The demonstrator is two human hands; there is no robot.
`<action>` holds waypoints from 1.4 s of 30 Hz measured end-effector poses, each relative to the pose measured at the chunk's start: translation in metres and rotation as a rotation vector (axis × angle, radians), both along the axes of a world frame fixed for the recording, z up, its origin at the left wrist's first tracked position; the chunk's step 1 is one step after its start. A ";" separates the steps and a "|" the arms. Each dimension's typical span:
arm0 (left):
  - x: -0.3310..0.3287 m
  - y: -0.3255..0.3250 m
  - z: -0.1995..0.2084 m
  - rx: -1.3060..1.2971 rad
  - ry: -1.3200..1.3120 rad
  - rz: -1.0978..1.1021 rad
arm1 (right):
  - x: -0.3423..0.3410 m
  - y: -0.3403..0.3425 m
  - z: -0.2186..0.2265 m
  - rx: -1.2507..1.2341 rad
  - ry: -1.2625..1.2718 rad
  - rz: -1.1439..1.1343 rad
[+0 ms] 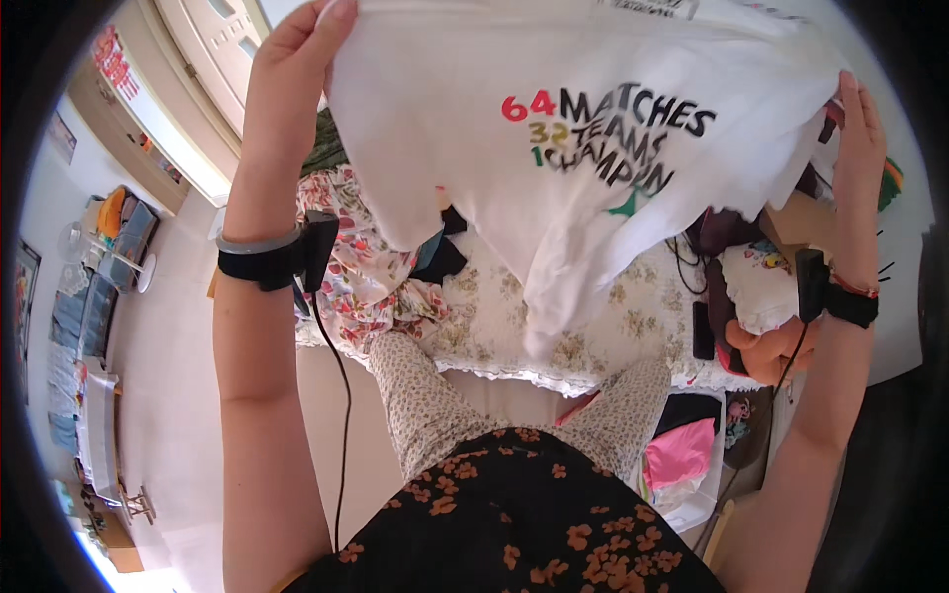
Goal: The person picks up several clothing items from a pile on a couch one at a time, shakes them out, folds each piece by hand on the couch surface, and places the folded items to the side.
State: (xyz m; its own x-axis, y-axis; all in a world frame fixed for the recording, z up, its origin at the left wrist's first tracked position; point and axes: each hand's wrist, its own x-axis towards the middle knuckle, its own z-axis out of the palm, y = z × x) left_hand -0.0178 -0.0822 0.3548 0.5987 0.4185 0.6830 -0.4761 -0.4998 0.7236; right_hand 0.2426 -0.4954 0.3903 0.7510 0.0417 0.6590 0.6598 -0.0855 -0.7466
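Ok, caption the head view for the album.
Left hand and right hand hold a white printed shirt spread out above a flowered bedspread.

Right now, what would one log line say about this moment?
Left hand: gripping white printed shirt | Right hand: gripping its other side | Shirt: spread between hands, middle sagging | Beyond it: cream floral cover

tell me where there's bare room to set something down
Best is the flowered cover between the flowered clothes and flat black object, beside the white shirt's hanging tip. Bare floor also shows between the left arm and blue sofa. The cover's right end is crowded with a white bundle and orange-brown bundle.
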 end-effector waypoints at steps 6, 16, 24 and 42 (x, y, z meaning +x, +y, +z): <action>-0.001 -0.035 0.043 0.012 -0.056 0.161 | 0.013 -0.014 0.040 -0.090 -0.086 0.052; 0.005 -0.009 0.014 0.021 0.387 -0.216 | 0.009 -0.006 -0.003 -0.012 0.171 0.286; 0.079 0.017 -0.143 -0.441 0.985 -0.427 | 0.040 0.039 -0.146 -0.152 1.077 0.697; -0.015 -0.200 -0.221 0.044 0.869 -0.498 | -0.175 0.078 -0.257 0.203 1.028 0.640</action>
State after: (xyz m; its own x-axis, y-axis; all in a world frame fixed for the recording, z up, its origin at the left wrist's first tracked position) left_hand -0.0331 -0.2827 0.1341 0.9974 -0.0309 -0.0654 0.0463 -0.4219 0.9055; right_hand 0.0678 -0.4175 0.1337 0.8070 0.5591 -0.1899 -0.3630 0.2162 -0.9064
